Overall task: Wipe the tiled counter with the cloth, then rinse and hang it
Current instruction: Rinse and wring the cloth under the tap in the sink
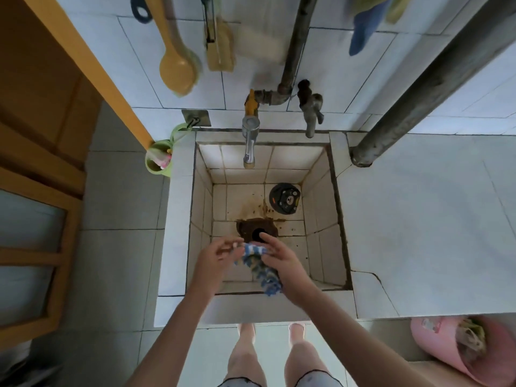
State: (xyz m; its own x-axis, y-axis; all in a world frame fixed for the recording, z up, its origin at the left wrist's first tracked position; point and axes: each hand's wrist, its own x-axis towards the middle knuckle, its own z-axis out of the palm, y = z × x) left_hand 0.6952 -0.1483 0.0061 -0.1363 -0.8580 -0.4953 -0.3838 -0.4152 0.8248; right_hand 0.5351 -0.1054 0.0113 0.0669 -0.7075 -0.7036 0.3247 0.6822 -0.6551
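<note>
A blue-and-white striped cloth hangs bunched over the near part of the tiled sink. My right hand grips its lower bunch from the right. My left hand touches the cloth's upper end with its fingertips, fingers partly spread. The white tiled counter stretches to the right of the sink. A chrome tap stands over the sink's far side, with no water visibly running.
A rusty drain hole and a dark round plug lie on the sink floor. A second tap, a pipe, hanging utensils and cloths line the wall. Green cups sit left; a pink bin stands lower right.
</note>
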